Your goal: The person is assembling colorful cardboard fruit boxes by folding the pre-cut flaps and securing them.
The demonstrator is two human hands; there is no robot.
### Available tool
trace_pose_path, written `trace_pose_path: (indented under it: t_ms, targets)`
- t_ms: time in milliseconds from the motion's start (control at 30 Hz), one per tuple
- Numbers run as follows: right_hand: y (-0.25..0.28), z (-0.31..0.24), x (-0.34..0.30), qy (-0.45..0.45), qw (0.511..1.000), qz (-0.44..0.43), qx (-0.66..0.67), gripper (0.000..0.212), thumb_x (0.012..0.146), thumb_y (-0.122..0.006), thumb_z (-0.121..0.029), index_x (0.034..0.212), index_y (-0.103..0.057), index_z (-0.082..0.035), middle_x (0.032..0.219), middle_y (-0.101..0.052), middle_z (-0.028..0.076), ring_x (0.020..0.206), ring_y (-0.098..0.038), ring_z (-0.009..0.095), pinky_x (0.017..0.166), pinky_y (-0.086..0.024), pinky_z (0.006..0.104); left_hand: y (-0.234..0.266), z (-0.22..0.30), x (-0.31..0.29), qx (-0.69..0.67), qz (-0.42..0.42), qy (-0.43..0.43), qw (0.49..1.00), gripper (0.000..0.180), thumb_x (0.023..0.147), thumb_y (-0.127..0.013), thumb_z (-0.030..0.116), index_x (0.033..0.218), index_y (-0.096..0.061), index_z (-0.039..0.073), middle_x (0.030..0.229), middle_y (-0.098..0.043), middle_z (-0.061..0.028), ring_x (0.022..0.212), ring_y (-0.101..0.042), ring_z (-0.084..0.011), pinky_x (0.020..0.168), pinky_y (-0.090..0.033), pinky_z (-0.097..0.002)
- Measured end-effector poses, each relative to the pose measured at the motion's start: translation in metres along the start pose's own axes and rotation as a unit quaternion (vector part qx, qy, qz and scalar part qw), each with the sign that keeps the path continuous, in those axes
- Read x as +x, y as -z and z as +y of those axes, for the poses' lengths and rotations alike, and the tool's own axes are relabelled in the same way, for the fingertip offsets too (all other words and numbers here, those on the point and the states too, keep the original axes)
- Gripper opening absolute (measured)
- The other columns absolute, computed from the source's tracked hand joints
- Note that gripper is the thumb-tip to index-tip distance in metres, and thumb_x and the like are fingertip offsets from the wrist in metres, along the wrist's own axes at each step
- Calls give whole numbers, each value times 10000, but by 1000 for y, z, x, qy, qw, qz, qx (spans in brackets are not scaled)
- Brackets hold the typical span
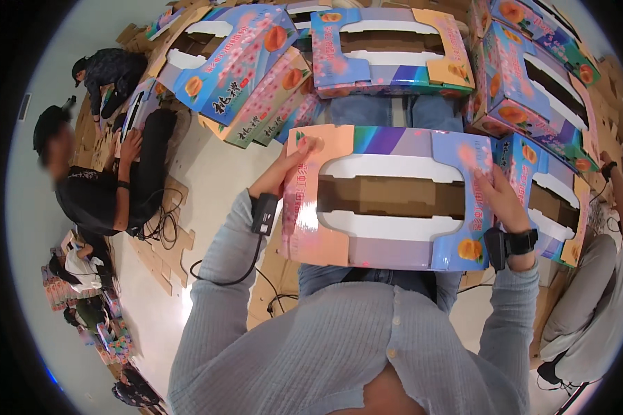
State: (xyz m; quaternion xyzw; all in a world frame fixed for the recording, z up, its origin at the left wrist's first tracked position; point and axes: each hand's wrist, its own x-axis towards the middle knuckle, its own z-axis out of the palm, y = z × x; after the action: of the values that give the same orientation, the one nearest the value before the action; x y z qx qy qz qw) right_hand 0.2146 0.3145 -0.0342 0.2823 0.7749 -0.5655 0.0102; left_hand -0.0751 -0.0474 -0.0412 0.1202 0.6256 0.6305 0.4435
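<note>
A folded fruit carton [392,252], printed with peaches and blossoms in peach, purple and blue, is in front of me above my lap. Its top has a long opening with white inner edges, and through it brown cardboard shows inside. My left hand [282,168] grips the carton's left end, thumb on the upper corner. At the right end my right hand [503,199] presses thumb and fingers against the blue side. The fingertips behind the carton are partly hidden. Both wrists carry black devices, with a cable at the left one.
Another assembled carton [392,75] stands just beyond my knees. Flat and part-folded cartons [246,66] lie at the far left, and more cartons [529,104] are stacked at the right. Co-workers sit on both sides; loose cables [163,220] and cardboard pieces lie on the floor.
</note>
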Motion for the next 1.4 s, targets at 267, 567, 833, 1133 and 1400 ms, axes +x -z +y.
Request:
trace_pose_path:
  t_ms: [267,567,833,1133,1400]
  targets:
    - [13,-45,-34,143,974,153,89,560,1023,-563,-189,1491,-293,-46,1384,-464,77,1196,-479,141,1010,-395,281,-21,55,-43,43,-5,-175,984,1183,749,-860,113,1586,-25,154,1551,-316,-99,1432,-335,-246,1163,-312,-422]
    - [12,-40,-43,171,964,157,127,528,1005,-588,-136,1446,-312,-49,1330,-472,69,1196,-463,153,1036,-361,296,-26,53,-44,79,-41,-276,957,1248,696,-899,67,1583,-26,161,1552,-320,-112,1420,-355,-261,1149,-328,-422]
    - [8,-43,-43,174,961,178,118,512,1012,-585,-150,1436,-315,-55,1331,-472,73,1204,-456,155,1045,-351,296,-32,57,-44,85,-40,-290,953,1195,700,-889,51,1570,-76,152,1534,-338,-117,1403,-375,-259,1134,-351,-419]
    - [1,-48,-45,151,964,197,91,443,1019,-580,-178,1379,-351,-58,1256,-500,56,1144,-476,134,997,-382,284,-44,58,-43,159,19,-326,932,1034,706,-880,46,1488,-209,125,1450,-408,-133,1326,-452,-252,1076,-419,-398]
    - [6,-38,-55,133,973,186,30,483,1015,-590,-204,1397,-350,-33,1211,-521,62,1063,-507,131,940,-421,275,-37,69,-56,191,21,-318,928,938,720,-866,35,1431,-259,111,1397,-474,-150,1265,-520,-257,1057,-447,-403]
